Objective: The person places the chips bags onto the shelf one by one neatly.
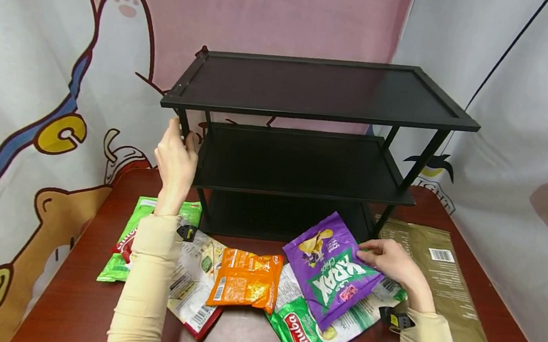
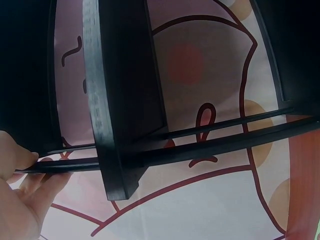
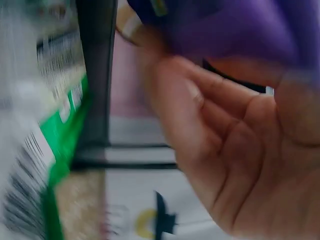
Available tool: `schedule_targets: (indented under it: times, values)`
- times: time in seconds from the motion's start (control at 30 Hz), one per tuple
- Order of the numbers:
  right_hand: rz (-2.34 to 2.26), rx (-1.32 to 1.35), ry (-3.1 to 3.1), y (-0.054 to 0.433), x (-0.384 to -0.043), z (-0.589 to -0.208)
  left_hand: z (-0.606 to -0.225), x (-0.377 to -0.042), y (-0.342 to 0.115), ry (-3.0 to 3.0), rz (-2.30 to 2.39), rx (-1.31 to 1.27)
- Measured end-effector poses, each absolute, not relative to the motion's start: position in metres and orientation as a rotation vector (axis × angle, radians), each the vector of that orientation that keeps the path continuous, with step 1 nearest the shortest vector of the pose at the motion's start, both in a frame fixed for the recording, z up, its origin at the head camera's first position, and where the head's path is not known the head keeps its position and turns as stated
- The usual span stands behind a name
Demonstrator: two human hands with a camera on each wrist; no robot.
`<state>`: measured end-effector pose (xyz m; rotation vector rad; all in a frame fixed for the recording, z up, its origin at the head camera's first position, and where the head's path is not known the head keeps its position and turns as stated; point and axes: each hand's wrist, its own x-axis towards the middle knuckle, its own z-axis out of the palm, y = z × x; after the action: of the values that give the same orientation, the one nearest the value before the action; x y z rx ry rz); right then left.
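Note:
A black three-tier shelf rack [image 1: 311, 89] stands at the back of the table. My left hand [image 1: 176, 159] grips its front left post below the top tier; in the left wrist view, fingers and thumb wrap the post [image 2: 80, 165]. At the right, my right hand [image 1: 389, 259] pinches the right edge of a purple XRAX chips bag [image 1: 335, 276] between thumb and fingers. This bag is tilted above a green and white Chuba bag [image 1: 298, 327], partly covering it. The right wrist view is blurred, with the purple bag at its top.
An orange snack packet [image 1: 250, 279] lies mid-table. To its left are a white and dark red bag [image 1: 194, 279] and a green bag [image 1: 120, 247], partly behind the left forearm. A flat gold bag [image 1: 441, 291] lies at the right. Printed cloth hangs behind.

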<state>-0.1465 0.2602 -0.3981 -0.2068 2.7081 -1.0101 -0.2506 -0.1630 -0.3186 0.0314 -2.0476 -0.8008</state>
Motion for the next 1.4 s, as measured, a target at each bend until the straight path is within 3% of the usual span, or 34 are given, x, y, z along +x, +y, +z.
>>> schedule_targets:
  times: [0.27, 0.67, 0.97, 1.4]
  values:
    - [-0.526, -0.119, 3.103, 0.219, -0.131, -0.391, -0.319, -0.250, -0.163, -2.040, -0.800, 0.031]
    - [-0.050, -0.296, 3.090, 0.145, -0.115, -0.441, -0.319, -0.251, -0.160, -2.056, -0.822, 0.031]
    - [-0.113, -0.583, 3.168, 0.151, -0.117, -0.446, -0.319, -0.251, -0.162, -2.057, -0.820, 0.038]
    - [-0.402, -1.134, 2.917, 0.191, -0.124, -0.411, -0.317, -0.250, -0.162, -2.065, -0.826, 0.053]
